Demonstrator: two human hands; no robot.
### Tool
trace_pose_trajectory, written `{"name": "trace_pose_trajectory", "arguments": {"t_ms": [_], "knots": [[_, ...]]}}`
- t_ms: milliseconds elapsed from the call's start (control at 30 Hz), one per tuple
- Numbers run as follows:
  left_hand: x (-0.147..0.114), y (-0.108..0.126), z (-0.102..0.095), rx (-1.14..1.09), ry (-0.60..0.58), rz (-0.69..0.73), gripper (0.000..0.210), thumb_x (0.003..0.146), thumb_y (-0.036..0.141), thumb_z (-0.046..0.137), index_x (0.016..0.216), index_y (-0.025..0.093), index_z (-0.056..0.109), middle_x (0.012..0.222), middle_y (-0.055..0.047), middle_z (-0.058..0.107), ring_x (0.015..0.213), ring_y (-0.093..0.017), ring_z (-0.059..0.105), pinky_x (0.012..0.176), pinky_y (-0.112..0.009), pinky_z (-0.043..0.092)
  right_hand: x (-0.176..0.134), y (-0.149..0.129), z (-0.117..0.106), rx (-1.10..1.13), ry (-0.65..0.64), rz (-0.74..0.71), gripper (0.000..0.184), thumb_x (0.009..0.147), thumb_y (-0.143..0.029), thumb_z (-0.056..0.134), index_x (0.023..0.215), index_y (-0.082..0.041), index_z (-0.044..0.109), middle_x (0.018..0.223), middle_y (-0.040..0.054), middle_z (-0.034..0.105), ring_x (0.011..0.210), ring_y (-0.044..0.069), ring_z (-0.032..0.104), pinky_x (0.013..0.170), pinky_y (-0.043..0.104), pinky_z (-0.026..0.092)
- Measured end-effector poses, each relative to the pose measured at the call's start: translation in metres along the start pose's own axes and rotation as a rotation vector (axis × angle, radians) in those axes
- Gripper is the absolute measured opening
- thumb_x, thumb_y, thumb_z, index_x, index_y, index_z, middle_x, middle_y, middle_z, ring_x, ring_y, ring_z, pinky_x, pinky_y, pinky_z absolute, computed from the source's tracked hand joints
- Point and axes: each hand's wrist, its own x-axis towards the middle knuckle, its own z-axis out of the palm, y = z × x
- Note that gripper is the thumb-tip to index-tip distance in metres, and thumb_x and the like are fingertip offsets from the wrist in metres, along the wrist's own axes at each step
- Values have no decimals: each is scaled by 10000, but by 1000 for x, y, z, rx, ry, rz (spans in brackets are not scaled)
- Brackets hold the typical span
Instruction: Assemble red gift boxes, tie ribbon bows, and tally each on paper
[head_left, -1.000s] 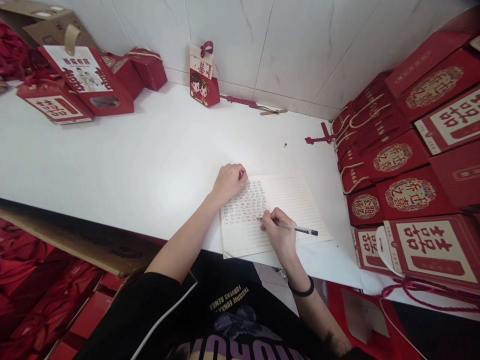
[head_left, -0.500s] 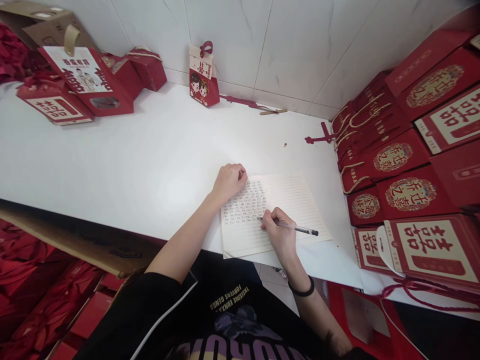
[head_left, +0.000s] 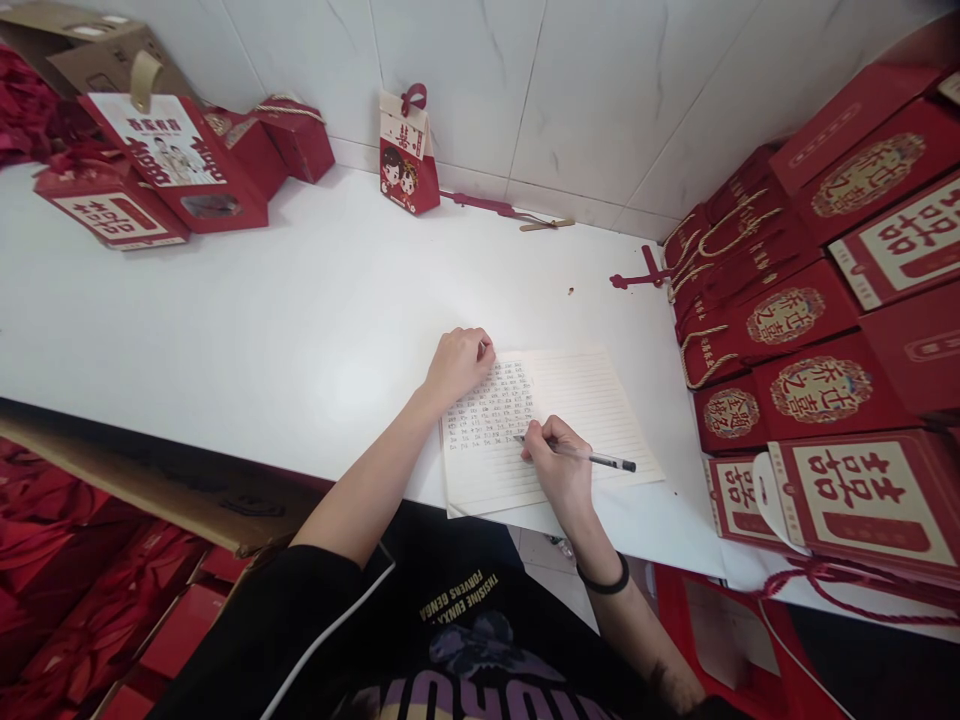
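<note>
One pen (head_left: pixel 611 461) in right hand (head_left: pixel 561 458) over notebook (head_left: pixel 489 484)

At three o'clock, red boxes (head_left: pixel 821 390) are showing cream ovals with multicoloured rims; toward four, a cream notebook (head_left: pixel 581 395) is bearing ruled lines; at six, a black shirt (head_left: pixel 480 640) is displaying purple lettering.

One pen (head_left: pixel 611 461) in the right fingers (head_left: pixel 562 432), one notebook (head_left: pixel 581 400) beneath them, one black wristband (head_left: pixel 604 584) behind them; one cartoon-printed box (head_left: pixel 409 180) beyond the left fingers (head_left: pixel 475 340); four oval emblems (head_left: pixel 821 390) on boxes (head_left: pixel 840 310) right of both.
</note>
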Motion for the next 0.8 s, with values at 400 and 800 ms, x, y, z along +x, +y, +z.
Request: {"name": "trace_pose_trajectory", "arguments": {"t_ms": [400,800], "knots": [[-1,-1,0,-3,5,7,169,802,163,438,739,186,593,670,-19,633,717,-195,546,752,-340,429,0,-1,-2,38,7,-10,353,755,-321,510,473,-209,329,417,-35,449,421,108,396,450,221,314],[-3,-2,-2,-93,81,4,168,813,189,437,780,190,603,669,-19,618,694,-177,555,716,-328,458,7,0,-8,593,196,235,404,724,-477,623,573,-193,380,463,-36,461,375,68,315,348,175,210]]}}
